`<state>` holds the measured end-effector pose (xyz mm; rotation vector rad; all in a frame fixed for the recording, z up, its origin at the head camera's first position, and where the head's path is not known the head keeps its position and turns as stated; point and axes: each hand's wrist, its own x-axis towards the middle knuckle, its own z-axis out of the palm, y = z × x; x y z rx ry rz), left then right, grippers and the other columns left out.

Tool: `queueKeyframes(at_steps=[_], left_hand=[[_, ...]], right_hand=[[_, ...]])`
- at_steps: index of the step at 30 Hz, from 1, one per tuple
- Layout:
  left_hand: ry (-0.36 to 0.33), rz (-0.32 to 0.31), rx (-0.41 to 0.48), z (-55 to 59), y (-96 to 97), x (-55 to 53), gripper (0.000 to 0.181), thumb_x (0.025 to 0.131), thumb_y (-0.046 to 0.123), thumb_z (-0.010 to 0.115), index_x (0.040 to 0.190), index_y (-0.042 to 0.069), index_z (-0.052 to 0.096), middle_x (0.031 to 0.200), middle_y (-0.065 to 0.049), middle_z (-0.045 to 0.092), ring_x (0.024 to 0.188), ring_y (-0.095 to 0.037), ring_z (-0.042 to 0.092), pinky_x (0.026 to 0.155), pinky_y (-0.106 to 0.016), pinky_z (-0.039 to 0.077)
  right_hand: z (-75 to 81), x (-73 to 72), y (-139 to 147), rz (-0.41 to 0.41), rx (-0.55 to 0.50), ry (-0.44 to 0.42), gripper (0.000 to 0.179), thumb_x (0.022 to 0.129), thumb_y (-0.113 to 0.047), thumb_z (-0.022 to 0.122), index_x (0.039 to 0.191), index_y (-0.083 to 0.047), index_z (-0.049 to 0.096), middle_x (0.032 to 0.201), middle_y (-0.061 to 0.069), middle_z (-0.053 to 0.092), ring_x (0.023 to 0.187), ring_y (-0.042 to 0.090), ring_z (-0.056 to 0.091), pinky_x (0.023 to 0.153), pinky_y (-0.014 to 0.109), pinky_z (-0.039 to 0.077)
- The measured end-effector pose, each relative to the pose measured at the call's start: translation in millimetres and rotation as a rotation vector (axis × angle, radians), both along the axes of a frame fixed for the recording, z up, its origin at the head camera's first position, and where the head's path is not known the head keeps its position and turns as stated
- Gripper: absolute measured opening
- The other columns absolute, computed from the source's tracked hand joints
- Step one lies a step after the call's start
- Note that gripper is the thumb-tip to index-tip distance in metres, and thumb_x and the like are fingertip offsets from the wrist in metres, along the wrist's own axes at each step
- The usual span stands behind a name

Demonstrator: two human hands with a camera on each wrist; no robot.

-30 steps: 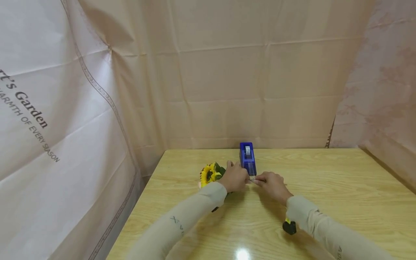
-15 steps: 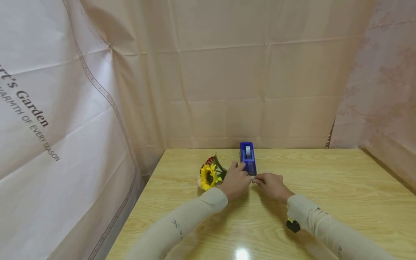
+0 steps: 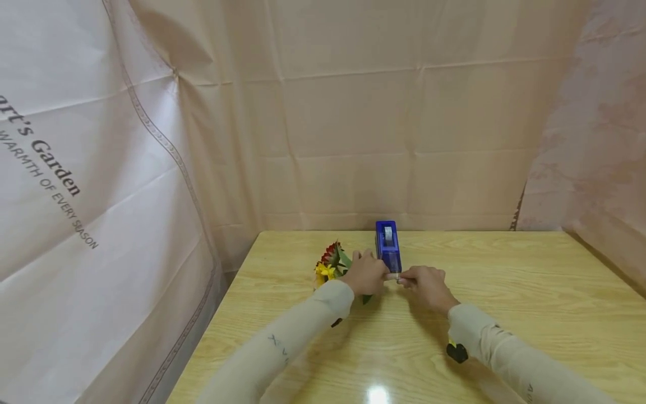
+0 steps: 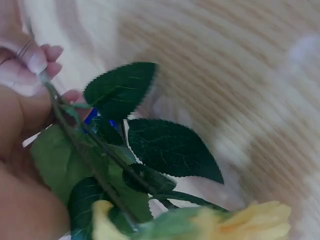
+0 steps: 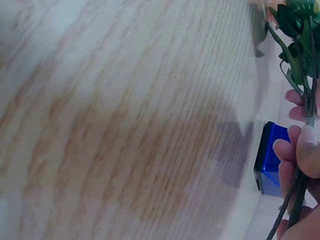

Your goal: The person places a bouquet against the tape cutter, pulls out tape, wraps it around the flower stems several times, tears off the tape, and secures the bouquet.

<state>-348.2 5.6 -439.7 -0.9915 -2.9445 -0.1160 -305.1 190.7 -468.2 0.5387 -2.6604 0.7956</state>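
Note:
Both hands hold a bunch of artificial flowers by the stems (image 5: pixel 296 197), just in front of a blue tape dispenser (image 3: pixel 387 244). My left hand (image 3: pixel 367 275) grips the stems below the leaves (image 4: pixel 172 150). The yellow sunflower (image 3: pixel 324 272) and a red flower (image 3: pixel 331 253) stick out to its left. My right hand (image 3: pixel 426 287) pinches the stems farther down, thumb against fingers. A band of clear tape (image 5: pixel 310 121) shows around the stems between the hands in the right wrist view. Peach petals (image 5: pixel 261 4) peek in at the top of that view.
The wooden table (image 3: pixel 504 269) runs back to a beige cloth curtain (image 3: pixel 343 140). A printed white cloth (image 3: pixel 101 168) hangs on the left. The dispenser stands near the table's back edge, right beyond the hands.
The bunch has rolled back and forth in the hands: the sunflower turned up, then away, and the red flower now shows more. The dispenser stays in place.

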Motion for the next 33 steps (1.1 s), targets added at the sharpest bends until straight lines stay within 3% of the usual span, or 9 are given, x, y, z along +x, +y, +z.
queueKeyframes(at_steps=[3,7,16,23,28,33], left_hand=[[-0.086,0.025,0.025,2.9,0.1,-0.2,0.016,0.101,0.027,0.067,0.098,0.026,0.083,0.092,0.016,0.073,0.086,-0.017,0.042,0.080,-0.039,0.021],[-0.132,0.051,0.063,4.9,-1.7,0.6,0.021,0.100,0.021,0.066,0.113,0.028,0.081,0.115,0.014,0.074,0.089,-0.016,0.043,0.082,-0.039,0.022],[-0.033,0.081,0.067,5.3,-1.8,2.8,0.017,0.100,0.036,0.067,0.107,0.033,0.082,0.113,0.017,0.074,0.097,-0.013,0.048,0.084,-0.040,0.025],[0.044,0.086,0.051,1.7,2.5,5.3,0.015,0.099,0.037,0.068,0.103,0.035,0.083,0.104,0.021,0.074,0.094,-0.012,0.046,0.082,-0.037,0.023],[0.097,0.086,0.044,0.5,3.4,5.2,0.013,0.096,0.032,0.071,0.098,0.035,0.084,0.095,0.020,0.074,0.089,-0.012,0.044,0.082,-0.038,0.023],[0.145,0.088,0.025,-1.3,4.6,6.1,0.013,0.095,0.035,0.072,0.101,0.036,0.083,0.094,0.019,0.074,0.089,-0.012,0.044,0.081,-0.039,0.023]], right_hand=[[-1.5,0.1,-0.2,0.005,-0.004,-0.002,0.010,0.092,-0.012,0.076,0.098,-0.004,0.082,0.086,0.002,0.076,0.081,0.028,0.070,0.075,0.049,0.031],[-1.9,0.9,-1.7,0.009,-0.010,-0.020,0.012,0.094,-0.012,0.075,0.100,-0.004,0.081,0.088,0.004,0.076,0.083,0.028,0.070,0.076,0.050,0.031],[-4.7,-3.5,-2.8,-0.014,0.016,-0.101,0.021,0.103,-0.019,0.064,0.103,-0.007,0.081,0.086,0.000,0.073,0.077,0.019,0.064,0.081,0.054,0.030],[-1.3,-2.8,-2.5,-0.023,0.015,-0.092,0.021,0.102,-0.020,0.064,0.102,-0.007,0.081,0.091,0.003,0.075,0.086,0.029,0.069,0.078,0.052,0.029],[2.4,-1.2,-4.9,-0.031,0.004,-0.096,0.023,0.101,-0.019,0.065,0.114,-0.005,0.078,0.106,0.012,0.077,0.100,0.038,0.070,0.075,0.048,0.028],[4.0,-1.4,-6.0,-0.044,0.015,-0.111,0.020,0.100,-0.019,0.067,0.107,-0.006,0.080,0.098,0.009,0.077,0.092,0.034,0.070,0.075,0.047,0.029]])
